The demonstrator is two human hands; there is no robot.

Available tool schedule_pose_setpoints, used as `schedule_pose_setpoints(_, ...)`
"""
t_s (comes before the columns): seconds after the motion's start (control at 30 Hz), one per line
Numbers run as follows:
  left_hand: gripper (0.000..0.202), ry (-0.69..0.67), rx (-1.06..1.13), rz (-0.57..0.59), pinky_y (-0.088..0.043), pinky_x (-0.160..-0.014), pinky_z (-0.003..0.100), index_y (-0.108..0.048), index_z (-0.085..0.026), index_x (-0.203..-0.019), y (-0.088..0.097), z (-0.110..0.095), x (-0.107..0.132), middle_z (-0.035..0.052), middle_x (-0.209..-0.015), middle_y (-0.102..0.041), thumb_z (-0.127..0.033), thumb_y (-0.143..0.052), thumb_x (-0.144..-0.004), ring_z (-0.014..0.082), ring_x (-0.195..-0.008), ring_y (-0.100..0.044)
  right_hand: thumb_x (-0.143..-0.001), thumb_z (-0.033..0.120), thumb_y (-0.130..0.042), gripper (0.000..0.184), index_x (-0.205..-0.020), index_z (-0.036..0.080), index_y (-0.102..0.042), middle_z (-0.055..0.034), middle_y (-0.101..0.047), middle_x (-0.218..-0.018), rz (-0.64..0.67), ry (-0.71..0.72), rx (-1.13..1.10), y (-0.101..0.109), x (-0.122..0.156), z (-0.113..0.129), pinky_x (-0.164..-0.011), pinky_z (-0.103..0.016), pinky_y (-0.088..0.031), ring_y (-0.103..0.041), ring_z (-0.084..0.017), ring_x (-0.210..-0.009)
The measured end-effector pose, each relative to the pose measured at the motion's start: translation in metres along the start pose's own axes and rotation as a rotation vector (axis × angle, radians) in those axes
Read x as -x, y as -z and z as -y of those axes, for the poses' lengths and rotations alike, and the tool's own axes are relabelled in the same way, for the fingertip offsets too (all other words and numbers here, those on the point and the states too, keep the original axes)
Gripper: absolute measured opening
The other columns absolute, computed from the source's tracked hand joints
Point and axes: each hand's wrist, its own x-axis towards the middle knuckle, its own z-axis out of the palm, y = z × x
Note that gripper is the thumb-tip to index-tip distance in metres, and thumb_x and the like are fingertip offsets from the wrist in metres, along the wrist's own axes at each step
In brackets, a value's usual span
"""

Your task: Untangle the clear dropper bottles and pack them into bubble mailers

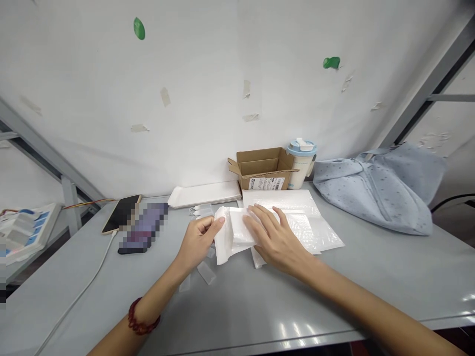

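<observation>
My left hand [200, 240] pinches the left end of a white padded envelope [225, 244] between thumb and fingers. That end stands up as a flap and looks folded open. My right hand [274, 237] lies across the envelope's right part, fingers spread and stretched out, covering much of it. Its thumb is low, near the envelope's lower edge. Beneath and behind the right hand are flat white bubble mailers [322, 232]. Small clear plastic pieces [206, 272] lie below the left hand, partly hidden by it. What the envelope contains cannot be made out.
An open cardboard box [265, 168] stands against the wall, beside a lidded cup [300, 165]. To its left lies a white stack [206, 194]. A light blue cloth bag [374, 193] is on the right. Two phones [122, 213] and a white cable [87, 291] lie on the left.
</observation>
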Motion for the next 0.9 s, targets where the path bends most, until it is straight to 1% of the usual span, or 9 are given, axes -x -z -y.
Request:
schedule_pose_setpoints(0.17,0.046,-0.020,0.016,0.003,-0.024,-0.042,0.020,-0.028,-0.018,-0.048,-0.005,-0.008,-0.001,-0.0058,-0.049,-0.025,-0.044,-0.049,-0.081,0.0071,-0.046,-0.025,-0.082,0.003,-0.036,0.040,-0.119,0.009,-0.048,-0.0192,-0.054,-0.121,-0.081,-0.004,0.124,0.002,0.001,0.006,-0.091,-0.051,-0.036,-0.045,-0.030,-0.118)
schedule_pose_setpoints(0.27,0.045,0.030,0.080,0.015,-0.024,-0.041,0.020,-0.032,-0.018,-0.048,-0.006,-0.013,-0.005,-0.0058,-0.048,-0.028,-0.043,-0.051,-0.080,0.0068,-0.044,-0.027,-0.084,0.003,-0.035,0.037,-0.117,0.009,-0.051,-0.0178,-0.058,-0.115,-0.092,-0.004,0.162,0.006,0.000,0.008,-0.089,-0.049,-0.038,-0.049,-0.029,-0.112)
schedule_pose_setpoints(0.4,0.045,0.125,0.198,0.046,-0.024,-0.040,0.019,-0.037,-0.017,-0.048,-0.010,-0.021,-0.012,-0.0058,-0.046,-0.032,-0.045,-0.053,-0.080,0.0063,-0.042,-0.029,-0.084,0.003,-0.038,0.039,-0.119,0.013,-0.051,-0.0171,-0.056,-0.116,-0.071,-0.015,0.191,0.012,0.000,0.005,-0.088,-0.048,-0.038,-0.049,-0.029,-0.110)
schedule_pose_setpoints(0.47,0.043,0.113,0.218,0.048,-0.027,-0.040,0.019,-0.041,-0.017,-0.051,-0.014,-0.026,-0.015,-0.0054,-0.047,-0.036,-0.046,-0.050,-0.082,0.0066,-0.042,-0.032,-0.083,0.003,-0.039,0.042,-0.121,0.017,-0.049,-0.0170,-0.054,-0.116,-0.061,-0.044,0.207,0.014,0.000,0.001,-0.088,-0.049,-0.036,-0.047,-0.029,-0.110)
schedule_pose_setpoints(0.57,0.035,-0.024,0.149,0.025,-0.036,-0.045,0.021,-0.054,-0.017,-0.069,-0.021,-0.033,-0.016,-0.0014,-0.060,-0.051,-0.042,-0.041,-0.088,0.0097,-0.051,-0.045,-0.082,0.003,-0.040,0.043,-0.121,0.020,-0.050,-0.0166,-0.055,-0.113,-0.067,-0.071,0.222,0.015,-0.001,-0.006,-0.088,-0.049,-0.034,-0.049,-0.028,-0.107)
schedule_pose_setpoints(0.63,0.027,-0.161,0.010,0.020,-0.042,-0.054,0.022,-0.060,-0.018,-0.086,-0.024,-0.035,-0.015,0.0030,-0.080,-0.059,-0.034,-0.039,-0.090,0.0133,-0.068,-0.054,-0.082,0.003,-0.040,0.039,-0.115,0.019,-0.053,-0.0152,-0.057,-0.109,-0.108,-0.065,0.230,0.016,-0.002,-0.010,-0.086,-0.047,-0.033,-0.051,-0.026,-0.102)
schedule_pose_setpoints(0.77,0.029,-0.466,-0.317,0.082,-0.046,-0.073,0.028,-0.057,-0.021,-0.108,-0.029,-0.033,-0.009,0.0083,-0.116,-0.053,-0.015,-0.042,-0.084,0.0197,-0.101,-0.052,-0.083,0.003,-0.041,0.029,-0.105,0.015,-0.056,-0.0085,-0.062,-0.092,-0.202,-0.027,0.239,0.021,-0.003,-0.016,-0.088,-0.044,-0.030,-0.055,-0.018,-0.086)
schedule_pose_setpoints(0.83,0.030,-0.544,-0.419,0.145,-0.044,-0.079,0.032,-0.056,-0.019,-0.109,-0.033,-0.032,-0.005,0.0094,-0.115,-0.055,-0.014,-0.044,-0.082,0.0221,-0.104,-0.050,-0.085,0.006,-0.043,0.023,-0.102,0.013,-0.057,-0.0041,-0.062,-0.079,-0.227,-0.010,0.245,0.024,-0.003,-0.018,-0.090,-0.044,-0.029,-0.054,-0.015,-0.076)
schedule_pose_setpoints(0.9,0.017,-0.493,-0.459,0.201,-0.043,-0.073,0.031,-0.059,-0.016,-0.091,-0.038,-0.031,-0.001,0.0069,-0.092,-0.061,-0.019,-0.045,-0.084,0.0210,-0.088,-0.054,-0.087,0.011,-0.045,0.014,-0.094,0.013,-0.057,0.0001,-0.059,-0.067,-0.256,0.003,0.256,0.027,-0.003,-0.020,-0.091,-0.043,-0.029,-0.051,-0.012,-0.066)
